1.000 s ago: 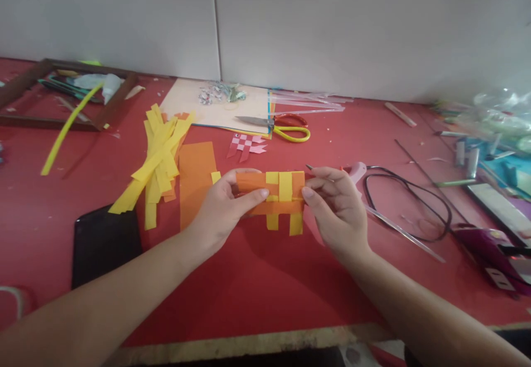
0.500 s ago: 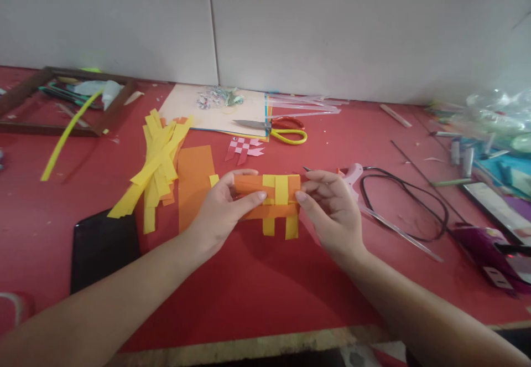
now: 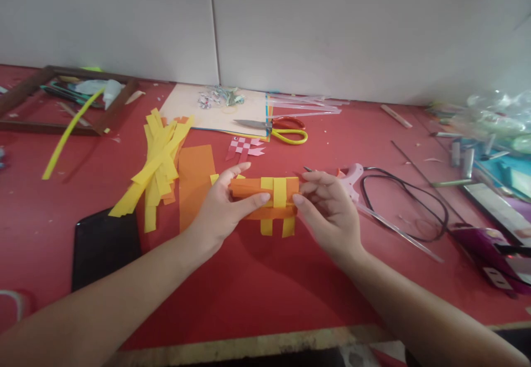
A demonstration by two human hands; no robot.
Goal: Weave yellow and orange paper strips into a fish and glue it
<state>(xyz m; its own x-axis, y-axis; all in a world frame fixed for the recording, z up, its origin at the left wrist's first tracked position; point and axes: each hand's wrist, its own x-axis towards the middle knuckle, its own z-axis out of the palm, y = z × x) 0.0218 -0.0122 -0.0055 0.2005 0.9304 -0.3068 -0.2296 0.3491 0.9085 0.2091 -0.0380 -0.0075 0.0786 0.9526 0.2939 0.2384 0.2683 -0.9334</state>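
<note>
Orange and yellow paper strips, woven over and under each other into a small piece (image 3: 279,192), are held up above the red table between both hands. My left hand (image 3: 224,206) is closed on the left side, its thumb lying along the front strip. At the right edge my right hand (image 3: 332,209) pinches the weave between thumb and fingers. Two yellow ends hang below the lower orange strip. Behind my left hand lies an orange paper sheet (image 3: 196,162). A pink-and-white woven paper fish (image 3: 243,146) rests beyond the weave.
Left are a pile of yellow strips (image 3: 155,162), a black phone-like slab (image 3: 105,248) and a wooden frame (image 3: 78,129). Scissors (image 3: 286,130) lie across a pale sheet (image 3: 182,104) at the back. A pink glue gun (image 3: 352,181) with a black cord (image 3: 404,239) sits right.
The woven piece has tilted and shifted slightly left, and its left strips look more bunched together. My left thumb has slid a little to the right along it. Both hands keep their hold.
</note>
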